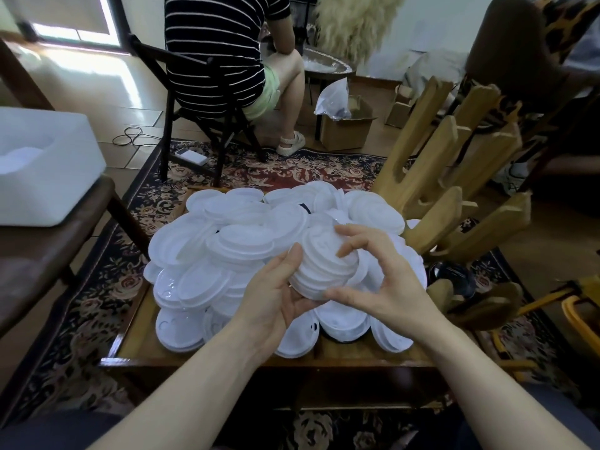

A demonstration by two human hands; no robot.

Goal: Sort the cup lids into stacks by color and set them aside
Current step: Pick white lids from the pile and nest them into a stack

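Your left hand cups a short stack of white lids from below and the left side, thumb up against the stack's edge, fingers curled under it: that grip is closed around the stack. Your right hand sits on the stack's right side, fingers curled over the top lid, thumb at the lower rim; this grip looks like a loose pinch on the stack's top and edge, though how firmly it bears is not clear. The stack is tilted, held just above the pile of white lids, which covers most of the low wooden surface. Lids in the pile lie overlapping at mixed angles, some face up, some rim up. One dark lid edge shows near the far middle of the pile. To the right of the surface stands a wooden rack with angled prongs, touching or just beside the pile's far right edge. A white tub sits on a bench at left. Past the surface, a person in a striped top sits on a dark chair, back to you. A patterned rug lies under everything.
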